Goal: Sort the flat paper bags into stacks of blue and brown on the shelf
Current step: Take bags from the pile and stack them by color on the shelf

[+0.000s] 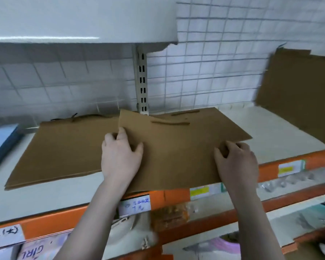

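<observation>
A flat brown paper bag (178,147) with twisted handles is held just above the white shelf (64,196), tilted, partly overlapping a stack of brown bags (60,149) lying to its left. My left hand (120,156) grips the held bag's left edge, thumb on top. Over on the bag's right side, my right hand (236,162) grips the near right edge. A blue stack (0,141) lies at the far left of the shelf, mostly cut off by the frame.
A brown cardboard sheet (298,100) leans against the wire-grid back wall at the right. A slotted upright post (142,81) stands behind the bags. An upper shelf (83,21) overhangs. Orange shelf rails (176,197) with labels and lower shelves of goods lie below.
</observation>
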`<state>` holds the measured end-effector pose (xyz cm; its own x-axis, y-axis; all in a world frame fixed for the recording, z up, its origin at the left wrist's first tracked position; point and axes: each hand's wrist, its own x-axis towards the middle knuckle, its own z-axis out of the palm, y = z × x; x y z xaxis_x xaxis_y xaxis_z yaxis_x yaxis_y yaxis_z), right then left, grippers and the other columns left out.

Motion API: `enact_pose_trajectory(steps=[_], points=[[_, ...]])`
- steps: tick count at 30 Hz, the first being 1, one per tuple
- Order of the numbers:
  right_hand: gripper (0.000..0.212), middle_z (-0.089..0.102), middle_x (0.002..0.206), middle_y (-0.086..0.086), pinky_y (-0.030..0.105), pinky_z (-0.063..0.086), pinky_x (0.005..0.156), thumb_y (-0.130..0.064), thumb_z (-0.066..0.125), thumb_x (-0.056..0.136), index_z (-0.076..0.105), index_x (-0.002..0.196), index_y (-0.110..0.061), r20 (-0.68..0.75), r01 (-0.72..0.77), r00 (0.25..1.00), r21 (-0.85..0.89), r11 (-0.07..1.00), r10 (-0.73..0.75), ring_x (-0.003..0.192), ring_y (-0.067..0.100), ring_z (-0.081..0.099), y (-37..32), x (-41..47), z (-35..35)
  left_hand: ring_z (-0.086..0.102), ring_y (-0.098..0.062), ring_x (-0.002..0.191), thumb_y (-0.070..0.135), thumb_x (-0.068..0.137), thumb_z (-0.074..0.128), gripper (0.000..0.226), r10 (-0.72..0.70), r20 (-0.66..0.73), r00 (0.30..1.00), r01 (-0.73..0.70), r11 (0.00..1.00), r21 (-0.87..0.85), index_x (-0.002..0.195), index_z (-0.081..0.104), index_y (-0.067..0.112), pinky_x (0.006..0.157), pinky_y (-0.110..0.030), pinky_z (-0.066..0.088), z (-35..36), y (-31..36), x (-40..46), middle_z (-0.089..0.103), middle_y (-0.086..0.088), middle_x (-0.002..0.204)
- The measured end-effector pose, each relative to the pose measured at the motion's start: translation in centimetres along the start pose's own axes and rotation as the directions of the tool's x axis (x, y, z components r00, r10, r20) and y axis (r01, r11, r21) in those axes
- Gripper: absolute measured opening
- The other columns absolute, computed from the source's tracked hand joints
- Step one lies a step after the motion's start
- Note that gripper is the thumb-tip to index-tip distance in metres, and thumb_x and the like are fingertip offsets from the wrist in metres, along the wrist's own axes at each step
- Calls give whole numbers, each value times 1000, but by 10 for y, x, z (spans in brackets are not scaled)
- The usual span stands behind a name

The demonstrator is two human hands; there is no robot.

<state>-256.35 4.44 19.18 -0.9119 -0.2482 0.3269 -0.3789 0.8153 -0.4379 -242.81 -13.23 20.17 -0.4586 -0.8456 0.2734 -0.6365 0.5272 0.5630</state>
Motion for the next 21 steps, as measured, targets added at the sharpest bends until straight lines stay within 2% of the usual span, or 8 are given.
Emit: enact_pose_trajectory(steps=[3,9,15,21], points=[[46,45,136,13,38,39,96,-39,46,95,52,132,-13,76,32,997,-17,999,-30,119,31,45,40,46,-6,41,-39,118,38,86,60,66,-43,-33,999,44,999,24,141,38,7,98,-40,35,40,44,-4,44,-22,123],[46,48,131,14,38,40,94,-39,45,95,53,132,-12,152,87,985,-25,996,-82,115,31,48,103,116,-12,44,-39,118,36,85,63,61,-114,-30,993,116,990,78,136,46,6,100,-40,35,102,108,-11,48,-24,126],[46,46,134,14,38,37,99,-38,45,95,51,133,-12,250,180,951,38,983,-184,120,30,44,111,152,-2,41,-39,121,35,86,62,61,-205,-91,974,216,968,131,136,45,6,102,-40,31,115,120,-7,47,-23,133],[43,49,129,16,35,37,96,-35,48,93,54,126,-9,314,248,916,47,968,-250,117,32,45,106,164,15,44,-39,117,33,87,60,53,-247,-106,963,264,947,186,128,50,1,99,-40,32,119,116,5,52,-21,126]])
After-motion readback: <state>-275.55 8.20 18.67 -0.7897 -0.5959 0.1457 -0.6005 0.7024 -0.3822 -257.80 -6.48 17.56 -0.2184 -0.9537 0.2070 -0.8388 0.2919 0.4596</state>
